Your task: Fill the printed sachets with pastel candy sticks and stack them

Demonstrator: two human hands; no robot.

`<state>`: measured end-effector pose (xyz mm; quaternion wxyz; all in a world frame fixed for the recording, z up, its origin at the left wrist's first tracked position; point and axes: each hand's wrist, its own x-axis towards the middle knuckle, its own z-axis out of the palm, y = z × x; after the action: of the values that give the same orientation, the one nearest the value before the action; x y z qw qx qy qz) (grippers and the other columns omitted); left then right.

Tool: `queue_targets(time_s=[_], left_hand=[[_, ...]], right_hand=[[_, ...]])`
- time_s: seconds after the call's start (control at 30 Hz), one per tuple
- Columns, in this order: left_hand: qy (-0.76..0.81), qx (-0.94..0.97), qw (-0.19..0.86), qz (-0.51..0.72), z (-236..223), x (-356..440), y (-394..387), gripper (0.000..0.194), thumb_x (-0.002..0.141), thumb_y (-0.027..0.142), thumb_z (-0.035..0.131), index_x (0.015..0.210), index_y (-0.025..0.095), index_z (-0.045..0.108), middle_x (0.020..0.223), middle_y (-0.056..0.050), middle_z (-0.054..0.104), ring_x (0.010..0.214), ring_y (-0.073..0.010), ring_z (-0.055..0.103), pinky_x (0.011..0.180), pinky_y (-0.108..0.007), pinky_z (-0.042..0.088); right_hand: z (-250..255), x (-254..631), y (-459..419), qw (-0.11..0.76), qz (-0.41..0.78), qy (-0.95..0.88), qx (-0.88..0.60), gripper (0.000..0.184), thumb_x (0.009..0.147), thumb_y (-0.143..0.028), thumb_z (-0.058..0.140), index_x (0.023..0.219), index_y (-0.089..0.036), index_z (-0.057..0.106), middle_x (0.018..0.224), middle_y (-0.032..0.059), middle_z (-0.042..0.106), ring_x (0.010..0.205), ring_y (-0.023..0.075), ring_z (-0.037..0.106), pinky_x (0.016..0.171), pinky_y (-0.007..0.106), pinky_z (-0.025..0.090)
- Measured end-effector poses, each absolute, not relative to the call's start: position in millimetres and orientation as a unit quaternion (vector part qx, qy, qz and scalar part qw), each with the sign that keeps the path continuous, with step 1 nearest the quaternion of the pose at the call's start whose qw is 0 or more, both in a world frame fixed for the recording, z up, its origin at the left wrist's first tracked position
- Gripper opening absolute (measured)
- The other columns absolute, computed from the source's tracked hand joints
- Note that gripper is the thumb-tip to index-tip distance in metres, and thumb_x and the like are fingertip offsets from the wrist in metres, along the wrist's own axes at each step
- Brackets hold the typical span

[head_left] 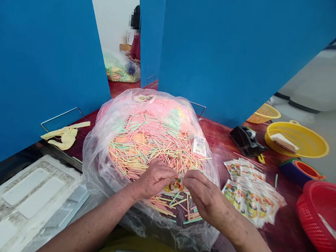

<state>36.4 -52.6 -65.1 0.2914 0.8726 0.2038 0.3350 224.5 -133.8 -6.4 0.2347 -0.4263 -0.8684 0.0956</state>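
Note:
My left hand [158, 176] and my right hand [200, 188] face each other above a large clear plastic bag [96, 151]. Between them they pinch a small printed packet [174, 185], its picture partly covered by my fingers. Inside the opened bag lies a heap of thin pastel sticks [143, 145] in pink, yellow, orange and green. A white printed packet [199, 145] rests on the bag's right side. To the right of my right hand, several printed packets [252, 198] lie fanned out on the dark red table [213, 135].
Right of the bag stand a black tape dispenser [247, 141], a yellow basket [297, 140] and a red basket [318, 215]. Left are a yellow cloth-like item [66, 138] and a white foam lid [30, 204]. Blue partitions [208, 51] rise behind; beyond, a person [136, 46] sits.

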Motion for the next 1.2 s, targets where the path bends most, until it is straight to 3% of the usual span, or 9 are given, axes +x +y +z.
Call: queue_targets(time_s=[0.13, 0.2, 0.3, 0.4, 0.5, 0.67, 0.8, 0.97, 1.2], left_hand=[[0.192, 0.808, 0.361, 0.423, -70, 34, -58, 0.024, 0.085, 0.027, 0.048, 0.104, 0.025, 0.063, 0.095, -0.005, 0.067, 0.091, -0.0174, 0.057, 0.086, -0.034, 0.037], [0.182, 0.787, 0.384, 0.448, -66, 37, -64, 0.026, 0.085, 0.026, 0.047, 0.106, 0.026, 0.062, 0.1, -0.006, 0.066, 0.095, -0.0184, 0.057, 0.088, -0.035, 0.038], [0.149, 0.783, 0.401, 0.451, -58, 51, -79, 0.026, 0.086, 0.025, 0.046, 0.106, 0.024, 0.062, 0.101, -0.006, 0.066, 0.095, -0.0184, 0.057, 0.087, -0.035, 0.038], [0.132, 0.818, 0.393, 0.399, -56, 60, -87, 0.028, 0.087, 0.028, 0.045, 0.11, 0.022, 0.06, 0.096, -0.006, 0.067, 0.088, -0.017, 0.058, 0.081, -0.031, 0.039], [0.207, 0.867, 0.313, 0.329, -63, 50, -76, 0.027, 0.088, 0.03, 0.041, 0.1, 0.021, 0.064, 0.09, -0.005, 0.068, 0.084, -0.0166, 0.057, 0.08, -0.032, 0.036], [0.302, 0.931, 0.153, 0.139, -72, 24, -55, 0.025, 0.079, 0.036, 0.055, 0.101, 0.027, 0.062, 0.106, -0.004, 0.061, 0.101, -0.0241, 0.048, 0.081, -0.039, 0.029], [0.29, 0.946, 0.131, 0.068, -71, 20, -59, 0.019, 0.076, 0.036, 0.058, 0.092, 0.027, 0.064, 0.097, -0.002, 0.061, 0.094, -0.0215, 0.049, 0.079, -0.038, 0.028], [0.294, 0.945, 0.125, 0.075, -76, 19, -60, 0.023, 0.077, 0.04, 0.056, 0.096, 0.03, 0.063, 0.094, -0.001, 0.06, 0.091, -0.0202, 0.048, 0.078, -0.036, 0.028], [0.297, 0.943, 0.128, 0.081, -82, 20, -58, 0.028, 0.075, 0.039, 0.059, 0.1, 0.028, 0.062, 0.095, -0.003, 0.059, 0.091, -0.0207, 0.047, 0.08, -0.037, 0.029]], right_hand=[[12, 229, -151, 0.269, -0.054, -0.835, -0.477, 0.04, 0.083, -0.011, 0.043, 0.123, -0.018, 0.041, 0.117, 0.0132, 0.05, 0.108, 0.0226, 0.048, 0.086, 0.04, 0.045], [14, 226, -161, 0.309, -0.128, -0.788, -0.517, 0.04, 0.084, -0.015, 0.045, 0.123, -0.018, 0.042, 0.112, 0.0138, 0.053, 0.104, 0.025, 0.05, 0.084, 0.044, 0.044], [3, 216, -176, 0.329, -0.127, -0.759, -0.547, 0.042, 0.084, -0.019, 0.046, 0.126, -0.017, 0.04, 0.094, 0.0109, 0.059, 0.088, 0.0222, 0.055, 0.074, 0.039, 0.046], [-19, 229, -196, 0.323, -0.14, -0.726, -0.59, 0.043, 0.084, -0.018, 0.045, 0.126, -0.02, 0.039, 0.094, 0.0088, 0.062, 0.084, 0.0206, 0.057, 0.072, 0.036, 0.047], [-39, 278, -221, 0.268, -0.17, -0.655, -0.685, 0.035, 0.084, -0.026, 0.044, 0.119, -0.022, 0.048, 0.097, 0.0084, 0.063, 0.086, 0.0229, 0.059, 0.069, 0.036, 0.047], [-49, 324, -220, 0.05, -0.196, -0.603, -0.772, 0.029, 0.084, -0.03, 0.039, 0.102, -0.021, 0.06, 0.103, 0.0097, 0.062, 0.093, 0.0283, 0.054, 0.067, 0.04, 0.042], [-44, 281, -161, -0.012, -0.094, -0.675, -0.732, 0.028, 0.086, -0.031, 0.038, 0.092, -0.022, 0.064, 0.096, 0.0083, 0.061, 0.094, 0.0248, 0.052, 0.074, 0.038, 0.038], [-46, 240, -99, -0.099, 0.029, -0.63, -0.77, 0.044, 0.078, -0.053, 0.044, 0.093, -0.015, 0.061, 0.102, 0.014, 0.056, 0.099, 0.0305, 0.048, 0.075, 0.043, 0.037], [-62, 235, -102, -0.083, -0.045, -0.642, -0.761, 0.025, 0.082, -0.023, 0.038, 0.091, -0.013, 0.059, 0.1, 0.0158, 0.056, 0.095, 0.0287, 0.048, 0.074, 0.044, 0.035]])
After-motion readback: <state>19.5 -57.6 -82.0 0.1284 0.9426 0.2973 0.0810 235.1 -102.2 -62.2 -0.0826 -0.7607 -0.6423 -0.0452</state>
